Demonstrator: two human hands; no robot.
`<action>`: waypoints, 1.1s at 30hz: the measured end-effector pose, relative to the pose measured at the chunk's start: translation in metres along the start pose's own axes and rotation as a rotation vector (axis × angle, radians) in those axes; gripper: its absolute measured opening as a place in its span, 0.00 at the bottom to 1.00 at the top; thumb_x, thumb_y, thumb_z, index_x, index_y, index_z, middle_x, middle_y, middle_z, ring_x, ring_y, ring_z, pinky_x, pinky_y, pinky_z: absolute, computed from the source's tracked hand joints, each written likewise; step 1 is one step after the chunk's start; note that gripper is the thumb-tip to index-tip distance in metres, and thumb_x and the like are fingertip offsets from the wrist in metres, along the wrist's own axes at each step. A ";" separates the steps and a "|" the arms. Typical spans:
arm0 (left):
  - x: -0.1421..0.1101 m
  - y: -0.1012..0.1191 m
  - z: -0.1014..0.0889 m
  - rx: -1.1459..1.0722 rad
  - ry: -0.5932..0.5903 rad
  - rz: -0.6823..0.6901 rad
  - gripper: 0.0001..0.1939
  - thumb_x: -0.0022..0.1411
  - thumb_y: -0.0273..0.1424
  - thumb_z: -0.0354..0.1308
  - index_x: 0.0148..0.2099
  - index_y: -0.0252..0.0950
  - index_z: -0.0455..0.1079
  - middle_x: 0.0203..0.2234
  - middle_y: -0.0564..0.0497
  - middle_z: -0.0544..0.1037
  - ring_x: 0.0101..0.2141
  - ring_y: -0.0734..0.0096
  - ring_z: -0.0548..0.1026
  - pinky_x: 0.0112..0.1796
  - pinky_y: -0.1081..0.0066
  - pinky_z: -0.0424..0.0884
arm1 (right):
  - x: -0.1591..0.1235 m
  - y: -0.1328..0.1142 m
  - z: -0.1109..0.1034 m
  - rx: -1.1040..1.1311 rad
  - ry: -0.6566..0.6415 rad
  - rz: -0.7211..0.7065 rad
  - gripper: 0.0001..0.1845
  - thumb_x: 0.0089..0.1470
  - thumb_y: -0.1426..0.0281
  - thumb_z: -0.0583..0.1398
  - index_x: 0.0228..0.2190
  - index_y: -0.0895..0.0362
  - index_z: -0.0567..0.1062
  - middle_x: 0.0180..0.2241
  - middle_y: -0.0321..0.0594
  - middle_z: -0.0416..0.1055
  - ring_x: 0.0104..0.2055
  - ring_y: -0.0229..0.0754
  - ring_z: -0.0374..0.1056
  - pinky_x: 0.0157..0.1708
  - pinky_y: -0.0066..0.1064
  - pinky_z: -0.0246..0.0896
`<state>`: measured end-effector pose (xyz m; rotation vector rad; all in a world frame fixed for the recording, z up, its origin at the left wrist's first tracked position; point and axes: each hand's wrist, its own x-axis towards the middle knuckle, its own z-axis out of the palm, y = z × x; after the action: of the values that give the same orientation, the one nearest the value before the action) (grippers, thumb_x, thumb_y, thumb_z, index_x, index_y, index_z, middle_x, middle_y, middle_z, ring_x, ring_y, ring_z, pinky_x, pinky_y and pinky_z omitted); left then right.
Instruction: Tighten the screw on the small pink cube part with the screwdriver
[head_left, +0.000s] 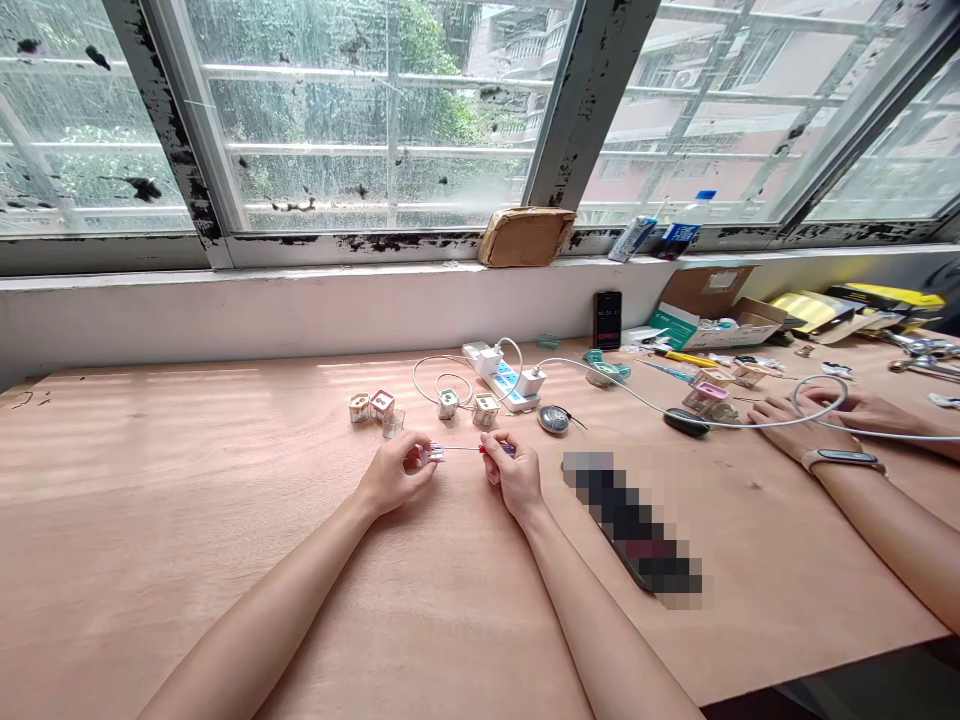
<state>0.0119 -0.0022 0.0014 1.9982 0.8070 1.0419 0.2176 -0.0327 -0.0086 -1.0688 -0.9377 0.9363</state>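
Head view: tool meets piece, both in hand.
The left hand (396, 474) grips a small pale-pink plastic piece (431, 454) between thumb and fingers, over the worktop (112, 550) towards its far edge; the right hand (517, 472) grips a red-and-blue-handled screwdriver (461, 448), shaft towards it. Work appears under way; what is finished or left cannot be told.

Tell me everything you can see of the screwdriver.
The screwdriver has a thin, metallic-looking shaft and a red and blue-purple handle, largely covered by the right grip. It is held roughly level above the table, shaft pointing left toward the small pale piece in the left grip. Tip contact is unclear.
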 end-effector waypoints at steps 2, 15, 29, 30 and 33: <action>0.000 0.001 0.000 0.000 -0.001 -0.005 0.09 0.60 0.32 0.58 0.44 0.35 0.69 0.37 0.48 0.75 0.34 0.75 0.73 0.34 0.76 0.73 | 0.000 0.001 -0.001 0.005 0.007 0.003 0.21 0.47 0.54 0.68 0.24 0.57 0.67 0.13 0.29 0.58 0.12 0.29 0.48 0.10 0.22 0.40; 0.000 -0.001 0.000 -0.041 0.001 -0.036 0.09 0.60 0.31 0.58 0.44 0.36 0.68 0.37 0.49 0.74 0.35 0.75 0.73 0.36 0.76 0.75 | 0.002 0.002 -0.001 0.053 0.023 0.006 0.22 0.46 0.55 0.68 0.24 0.58 0.67 0.13 0.29 0.59 0.12 0.28 0.49 0.10 0.21 0.41; -0.001 0.002 -0.001 -0.081 0.008 -0.068 0.11 0.61 0.31 0.58 0.46 0.37 0.68 0.38 0.50 0.74 0.36 0.74 0.74 0.38 0.74 0.77 | 0.003 -0.002 -0.003 0.092 0.058 0.074 0.25 0.40 0.51 0.70 0.24 0.62 0.74 0.15 0.38 0.68 0.12 0.29 0.54 0.11 0.22 0.43; -0.001 0.002 -0.001 -0.083 0.009 -0.070 0.11 0.61 0.31 0.58 0.46 0.37 0.68 0.38 0.50 0.74 0.36 0.74 0.74 0.38 0.74 0.77 | 0.003 -0.003 -0.002 0.076 0.055 0.076 0.26 0.40 0.51 0.70 0.24 0.62 0.75 0.15 0.38 0.68 0.12 0.29 0.54 0.11 0.23 0.43; -0.001 0.002 -0.001 -0.081 0.012 -0.072 0.11 0.61 0.31 0.58 0.46 0.37 0.68 0.38 0.49 0.74 0.37 0.74 0.74 0.38 0.74 0.77 | 0.002 -0.004 -0.001 0.045 0.047 0.083 0.26 0.40 0.50 0.70 0.24 0.63 0.76 0.15 0.40 0.69 0.12 0.30 0.54 0.11 0.23 0.43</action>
<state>0.0113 -0.0035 0.0026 1.8832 0.8246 1.0296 0.2196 -0.0324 -0.0043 -1.0935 -0.8352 0.9918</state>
